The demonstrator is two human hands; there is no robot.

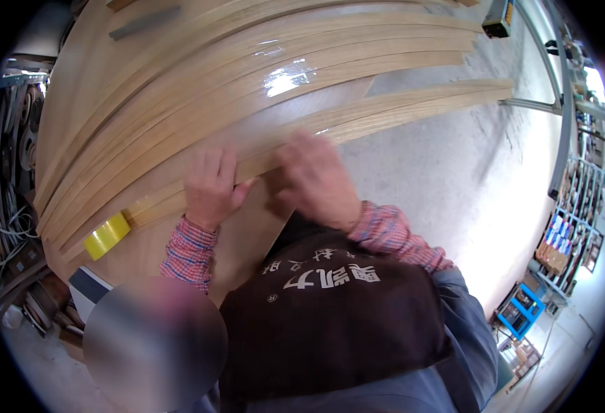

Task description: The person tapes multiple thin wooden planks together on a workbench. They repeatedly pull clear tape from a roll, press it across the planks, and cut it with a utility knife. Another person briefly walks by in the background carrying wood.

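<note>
Long pale wooden strips lie side by side across the table, and a near pair of strips [419, 104] runs under my hands, apart from the far group of strips [206, 96]. My left hand [211, 187] rests on the near strips, fingers stretched forward and thumb out to the side. To its right, my right hand [318, 180] is over the same strips, its fingers smeared by motion. Whether it touches or holds anything cannot be made out. A roll of yellow tape [107, 235] sits at the left end of the near strips. Shiny clear film [288, 78] crosses the far group.
The brown tabletop [240, 258] ends in front of me, with grey floor [440, 165] to the right. A grey bar [144, 23] lies at the far left. Metal framing [562, 124] stands at the right, racks [20, 131] at the left, and a blue crate [520, 310] farther off.
</note>
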